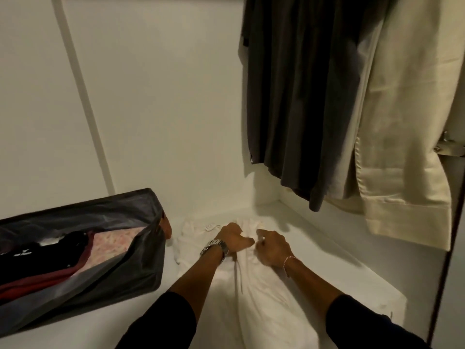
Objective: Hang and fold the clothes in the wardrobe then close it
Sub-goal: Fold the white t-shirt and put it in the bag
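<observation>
A white garment [264,293] lies spread on the white wardrobe shelf [352,260], running from the near edge towards the back wall. My left hand [235,239], with a metal watch on its wrist, grips a fold of the white cloth near the garment's far end. My right hand [273,246], with a thin bracelet, rests on the same cloth right beside it, fingers curled and pinching the fabric. Above right hang a dark grey garment [297,96] and a cream garment [407,147].
A grey fabric storage box [105,250] stands open on the shelf at the left, holding black, maroon and pink patterned clothes. A wardrobe door edge with a metal hinge [450,147] runs down the right side. White walls close the back and left.
</observation>
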